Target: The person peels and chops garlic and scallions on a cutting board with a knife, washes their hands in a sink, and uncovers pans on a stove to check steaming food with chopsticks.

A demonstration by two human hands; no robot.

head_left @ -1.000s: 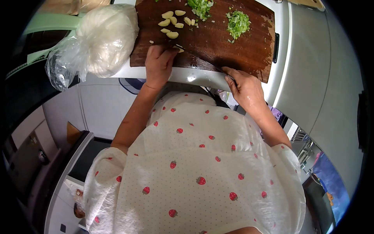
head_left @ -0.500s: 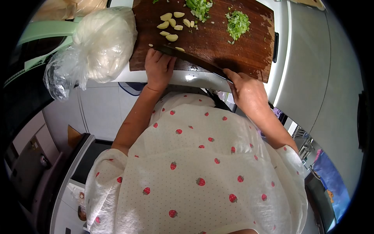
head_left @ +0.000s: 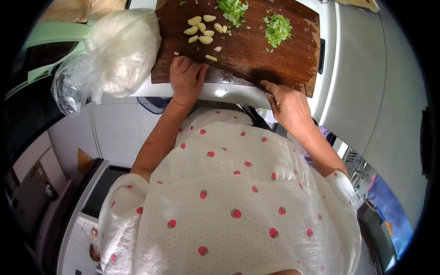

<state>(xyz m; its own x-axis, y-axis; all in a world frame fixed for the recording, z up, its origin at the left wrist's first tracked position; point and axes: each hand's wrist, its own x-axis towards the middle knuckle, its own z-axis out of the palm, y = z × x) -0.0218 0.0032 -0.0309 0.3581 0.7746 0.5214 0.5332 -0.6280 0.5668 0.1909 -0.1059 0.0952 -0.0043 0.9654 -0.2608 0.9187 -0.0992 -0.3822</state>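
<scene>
My right hand [head_left: 289, 106] is wrapped round the handle of a dark knife [head_left: 233, 72], whose blade slants up and left across the front of the wooden cutting board [head_left: 293, 64]. At the board's front left, my left hand [head_left: 187, 81] has its fingers bent together beside the blade's far end; what they hold, if anything, is hidden. A garlic piece [head_left: 211, 58] lies just beyond the blade. Farther back are several peeled garlic cloves [head_left: 205, 40]. Two heaps of chopped greens, one at the top middle [head_left: 233, 11] and one to its right [head_left: 277, 30], rest on the board.
Left of the board sits a tied clear plastic bag [head_left: 126, 55] with something white inside. A pale green object [head_left: 59, 34] is behind it. The grey counter [head_left: 362, 82] extends on the right. Below is my white, strawberry-printed garment [head_left: 238, 183].
The knife came up beside my left fingers, showing its blade, then turned edge-on. A small garlic piece now lies behind the blade, near the cloves. My left hand stays near the same spot.
</scene>
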